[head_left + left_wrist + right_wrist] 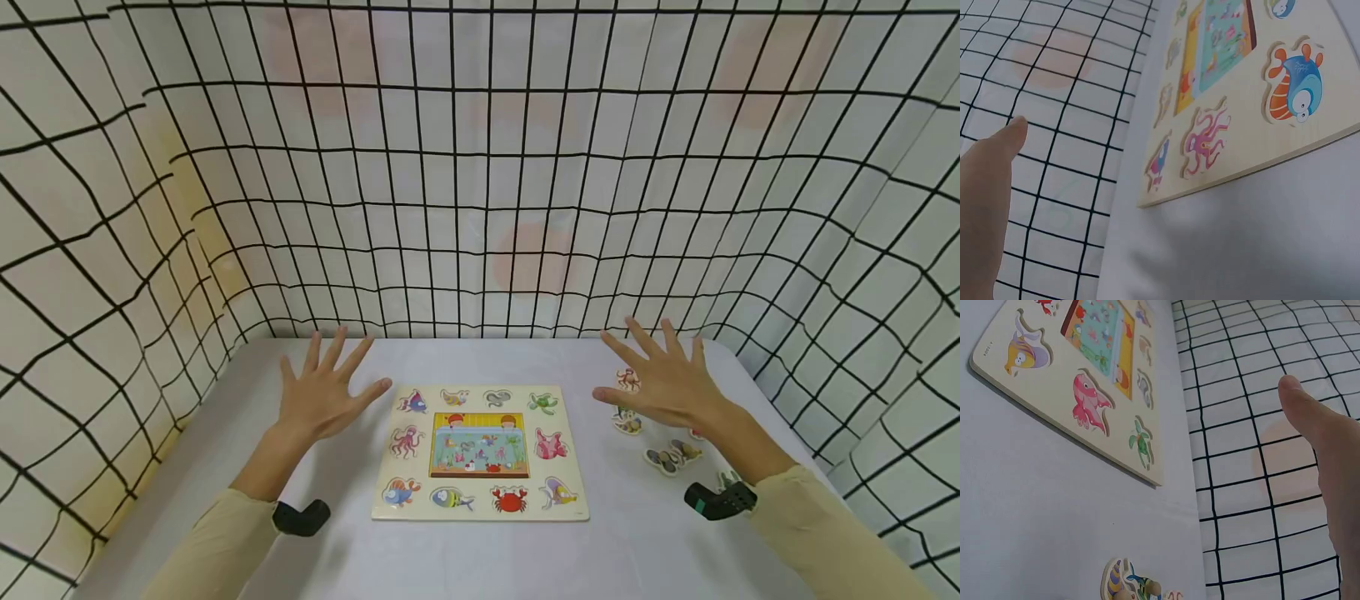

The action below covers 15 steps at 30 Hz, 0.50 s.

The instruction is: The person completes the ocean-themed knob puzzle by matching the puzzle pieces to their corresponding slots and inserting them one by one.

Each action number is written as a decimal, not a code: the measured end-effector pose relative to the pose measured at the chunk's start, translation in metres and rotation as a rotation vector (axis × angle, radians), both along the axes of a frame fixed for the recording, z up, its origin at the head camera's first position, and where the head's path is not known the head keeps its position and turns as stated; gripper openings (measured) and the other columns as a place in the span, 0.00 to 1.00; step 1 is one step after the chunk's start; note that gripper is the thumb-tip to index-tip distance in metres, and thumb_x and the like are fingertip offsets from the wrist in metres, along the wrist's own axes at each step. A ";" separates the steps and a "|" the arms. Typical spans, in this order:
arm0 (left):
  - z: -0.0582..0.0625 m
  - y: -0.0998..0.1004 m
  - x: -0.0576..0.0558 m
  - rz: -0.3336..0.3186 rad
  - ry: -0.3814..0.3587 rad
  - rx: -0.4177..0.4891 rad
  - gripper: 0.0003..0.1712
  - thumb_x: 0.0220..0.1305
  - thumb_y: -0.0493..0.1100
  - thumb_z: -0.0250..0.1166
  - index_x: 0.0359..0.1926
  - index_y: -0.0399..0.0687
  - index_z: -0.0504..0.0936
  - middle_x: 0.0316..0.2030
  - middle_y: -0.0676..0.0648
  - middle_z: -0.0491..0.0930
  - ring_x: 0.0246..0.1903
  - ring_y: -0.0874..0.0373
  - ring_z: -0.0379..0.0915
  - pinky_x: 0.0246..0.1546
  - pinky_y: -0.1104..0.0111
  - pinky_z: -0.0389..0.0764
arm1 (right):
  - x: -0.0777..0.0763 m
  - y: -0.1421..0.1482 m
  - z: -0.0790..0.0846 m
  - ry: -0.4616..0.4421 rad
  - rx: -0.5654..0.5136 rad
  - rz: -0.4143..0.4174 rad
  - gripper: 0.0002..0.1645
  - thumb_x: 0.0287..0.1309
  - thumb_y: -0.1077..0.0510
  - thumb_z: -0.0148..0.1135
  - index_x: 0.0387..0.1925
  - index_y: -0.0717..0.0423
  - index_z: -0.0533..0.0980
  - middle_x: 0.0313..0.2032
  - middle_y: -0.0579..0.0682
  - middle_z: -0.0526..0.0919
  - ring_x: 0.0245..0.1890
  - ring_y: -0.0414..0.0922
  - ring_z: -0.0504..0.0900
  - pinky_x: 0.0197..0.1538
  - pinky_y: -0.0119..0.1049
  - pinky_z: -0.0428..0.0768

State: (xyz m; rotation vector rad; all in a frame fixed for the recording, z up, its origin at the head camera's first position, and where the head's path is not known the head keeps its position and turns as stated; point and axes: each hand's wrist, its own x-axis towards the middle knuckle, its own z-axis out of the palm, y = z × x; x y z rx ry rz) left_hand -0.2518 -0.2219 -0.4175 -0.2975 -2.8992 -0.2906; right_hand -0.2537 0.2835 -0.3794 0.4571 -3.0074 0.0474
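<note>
A wooden puzzle board (480,508) with sea-animal recesses and an aquarium picture lies flat on the white table. To its left, my left hand (318,402) hovers with fingers spread, touching nothing; its thumb (1000,150) shows in the left wrist view. Over the right side my right hand (671,385) is held up, fingers apart, holding nothing. Below and beside it lie loose puzzle pieces (672,457), some overlapping and partly hidden by the hand and forearm. In the right wrist view, pieces with round knobs (1124,594) show at the bottom edge.
A black grid net (487,208) over white sheeting rises behind the table and along both sides. The white tablecloth (480,558) extends in front of the board. Black wrist devices (300,518) sit at both sleeves.
</note>
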 end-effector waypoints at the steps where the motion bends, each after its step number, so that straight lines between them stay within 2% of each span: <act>1: -0.001 -0.001 -0.001 -0.021 -0.002 0.026 0.50 0.70 0.79 0.45 0.84 0.65 0.49 0.82 0.42 0.40 0.79 0.34 0.27 0.66 0.25 0.29 | 0.000 0.000 0.000 -0.004 0.001 -0.004 0.62 0.57 0.14 0.49 0.83 0.40 0.51 0.81 0.63 0.44 0.75 0.77 0.34 0.63 0.83 0.29; 5: -0.012 -0.004 -0.002 -0.121 -0.041 0.207 0.46 0.74 0.70 0.51 0.84 0.59 0.50 0.82 0.40 0.43 0.79 0.34 0.34 0.68 0.26 0.36 | 0.002 0.005 -0.002 -0.007 -0.013 -0.013 0.64 0.54 0.14 0.51 0.83 0.42 0.52 0.80 0.64 0.47 0.75 0.77 0.36 0.64 0.83 0.31; 10: -0.041 -0.005 0.002 -0.242 -0.150 0.523 0.44 0.74 0.54 0.64 0.83 0.52 0.54 0.81 0.40 0.48 0.79 0.36 0.37 0.72 0.32 0.42 | 0.006 0.019 -0.008 0.024 -0.055 0.005 0.63 0.55 0.17 0.56 0.82 0.43 0.54 0.79 0.64 0.51 0.75 0.76 0.42 0.64 0.84 0.37; 12: -0.055 -0.005 0.004 -0.275 -0.186 0.603 0.44 0.71 0.47 0.67 0.81 0.49 0.58 0.79 0.39 0.53 0.78 0.36 0.42 0.73 0.35 0.47 | 0.008 0.026 -0.012 0.025 -0.076 0.010 0.61 0.57 0.19 0.57 0.82 0.44 0.55 0.79 0.64 0.53 0.75 0.75 0.45 0.64 0.84 0.40; 15: -0.073 -0.004 0.009 -0.291 -0.218 0.657 0.40 0.70 0.42 0.69 0.78 0.45 0.64 0.76 0.37 0.60 0.76 0.35 0.50 0.71 0.37 0.55 | 0.010 0.036 -0.018 0.011 -0.121 0.028 0.57 0.61 0.23 0.57 0.81 0.48 0.57 0.77 0.66 0.56 0.74 0.74 0.51 0.64 0.83 0.46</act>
